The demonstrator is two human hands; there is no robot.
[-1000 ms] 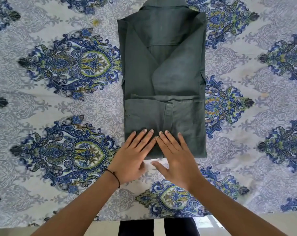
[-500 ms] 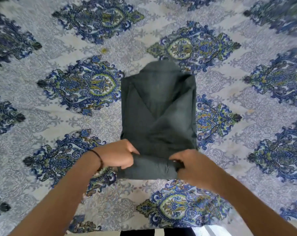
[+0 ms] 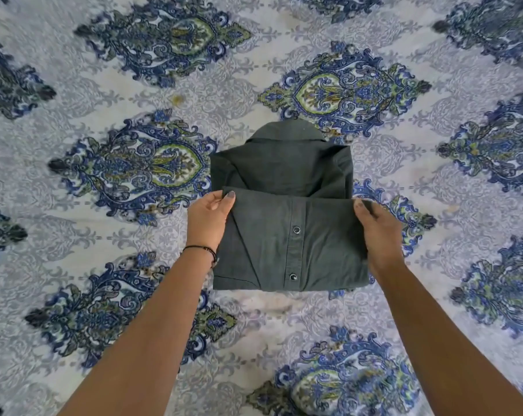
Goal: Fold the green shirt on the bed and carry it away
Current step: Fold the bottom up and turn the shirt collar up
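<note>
The dark green shirt (image 3: 284, 235) lies on the bed as a compact folded rectangle. Its collar points away from me and a button placket with two snaps shows on the near flap. My left hand (image 3: 207, 220) pinches the left corner of that flap's far edge. My right hand (image 3: 377, 232) grips the right corner of the same edge. The flap covers the lower half of the shirt; the collar and shoulders stay visible beyond it.
The bed (image 3: 104, 85) is covered by a pale sheet printed with large blue and green ornaments, which fills the whole view. A thin dark band circles my left wrist (image 3: 201, 250).
My hands gripped the shirt's near edge and folded the lower part up and away over the body. The placket side now faces up, and the shirt is shorter.
</note>
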